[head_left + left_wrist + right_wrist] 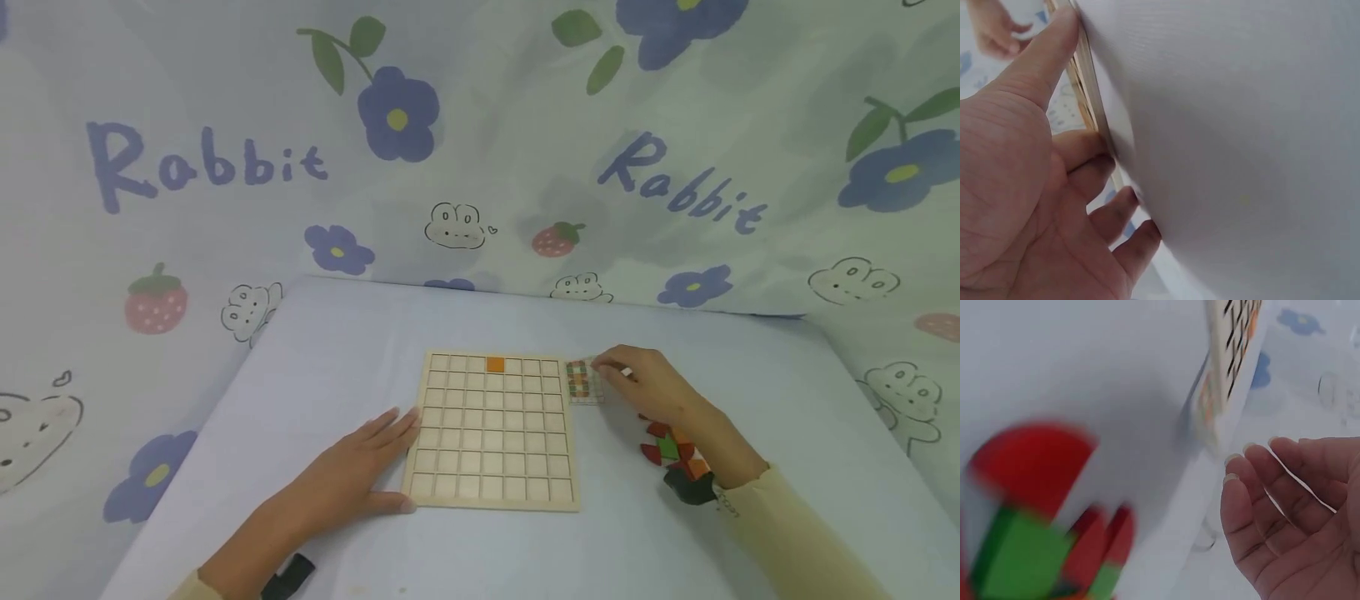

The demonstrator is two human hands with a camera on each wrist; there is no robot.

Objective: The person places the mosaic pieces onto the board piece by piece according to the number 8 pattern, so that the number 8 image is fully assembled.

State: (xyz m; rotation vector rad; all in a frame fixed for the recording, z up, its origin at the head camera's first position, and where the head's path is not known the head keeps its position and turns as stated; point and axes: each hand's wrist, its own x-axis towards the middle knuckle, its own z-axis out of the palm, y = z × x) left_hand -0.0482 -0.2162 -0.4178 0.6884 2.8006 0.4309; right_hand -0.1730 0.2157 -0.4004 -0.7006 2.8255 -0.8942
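A wooden grid board (493,505) lies on the table, and a small orange square tile (496,364) sits in its far row. My left hand (348,475) rests against the board's left side; its fingers and thumb touch the edge, as the left wrist view also shows. Beside the board's far right corner lies a pattern card (581,385) printed with coloured squares. Over the card's right side is my right hand (647,385), its fingers loosely bent. In the right wrist view nothing shows between the fingers of that hand (1300,515).
Red, green and orange wooden pieces (667,448) lie in a loose pile under my right forearm, partly hidden by it. A white cloth covers the table (360,333). Behind it hangs a printed curtain (495,167) with flowers and rabbits.
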